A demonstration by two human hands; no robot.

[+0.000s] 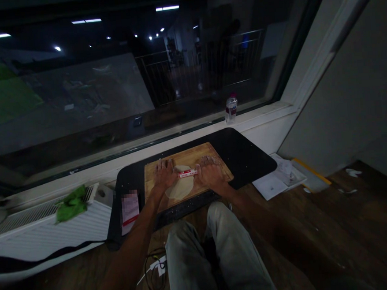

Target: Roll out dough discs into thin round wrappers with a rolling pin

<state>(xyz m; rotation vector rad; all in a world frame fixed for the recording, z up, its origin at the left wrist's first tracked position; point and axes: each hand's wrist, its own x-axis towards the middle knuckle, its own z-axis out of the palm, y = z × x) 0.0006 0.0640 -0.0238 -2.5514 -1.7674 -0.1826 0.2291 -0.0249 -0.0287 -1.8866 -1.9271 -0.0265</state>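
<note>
A flat, pale sheet of dough (pixel 181 191) lies on a wooden cutting board (pixel 199 151). Across its upper part runs a rolling pin (pixel 188 173) wrapped in a red and white printed label. My left hand (pixel 164 175) presses on the pin's left end and my right hand (pixel 211 172) on its right end, both palms down, with fingers pointing forward. Both ends of the pin are hidden under the hands. Pale flour-like dust marks the fingers.
The board rests on a black tabletop (pixel 247 159). At its left lies a pink-and-red packet (pixel 130 211). A bottle (pixel 231 108) stands on the windowsill. Left is a radiator (pixel 60 229) with a green cloth (pixel 72 205); cables (pixel 155 271) lie on the floor, a white box (pixel 278 179) at right.
</note>
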